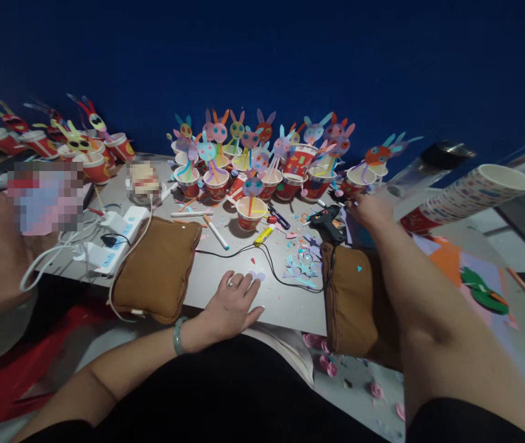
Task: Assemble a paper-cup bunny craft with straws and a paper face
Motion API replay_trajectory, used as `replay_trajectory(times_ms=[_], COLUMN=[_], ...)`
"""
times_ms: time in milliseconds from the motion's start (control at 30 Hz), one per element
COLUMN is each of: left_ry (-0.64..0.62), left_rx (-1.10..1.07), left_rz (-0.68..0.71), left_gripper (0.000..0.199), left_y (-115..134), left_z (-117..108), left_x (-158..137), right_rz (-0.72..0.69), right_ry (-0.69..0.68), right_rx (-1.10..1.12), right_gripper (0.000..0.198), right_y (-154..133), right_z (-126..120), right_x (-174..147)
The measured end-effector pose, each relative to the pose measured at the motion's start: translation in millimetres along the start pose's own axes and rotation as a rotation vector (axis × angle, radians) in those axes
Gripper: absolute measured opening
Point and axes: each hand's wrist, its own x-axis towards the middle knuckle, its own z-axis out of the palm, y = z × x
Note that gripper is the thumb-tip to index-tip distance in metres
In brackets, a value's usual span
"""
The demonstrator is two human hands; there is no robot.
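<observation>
My left hand lies palm down at the table's front edge, fingers apart. Its fingertips touch or nearly touch small pale purple paper pieces. Beyond it a paper cup holds a rabbit-headed paper figure. My right hand reaches forward past a black glue gun, its fingers curled down beside a bluish-purple sheet. What those fingers hold, if anything, is hidden. Teal and lilac paper scraps lie between my hands, near a yellow glue tube.
Several cups with paper rabbits crowd the back by the blue wall. Brown cushions lie on both sides; a black cord crosses between them. A white power strip and another person's arm are left. Stacked cups lean at right.
</observation>
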Motion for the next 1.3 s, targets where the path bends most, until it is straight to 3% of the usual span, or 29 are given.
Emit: replay_trajectory(times_ms=[300,767,900,1100,1300], left_ry=[0.007,-0.002,0.000,0.005,0.011], left_rx=[0.005,-0.003,-0.003,-0.009,-0.007], left_rz=[-0.002,-0.005,-0.010,-0.011,-0.004], left_gripper=[0.057,0.056,0.056,0.056,0.058], left_y=[-0.5,-0.2,-0.1,-0.3,-1.3], left_z=[0.0,-1.1,-0.9,-0.9,-0.2], left_x=[0.2,0.6,0.3,0.0,0.2], right_rz=[0.000,-0.051,-0.044,-0.058,-0.050], right_ry=[-0.062,0.018,0.000,-0.066,-0.021], right_rx=[-0.049,-0.070,-0.078,-0.107,-0.083], right_gripper=[0.043,0.045,0.049,0.036,0.047], right_y=[3.9,36.4,34.5,24.6,27.0], right_z=[-2.5,-4.7,0.9,5.6,-2.3], right_x=[11.1,-8.8,-2.1,13.3,5.5])
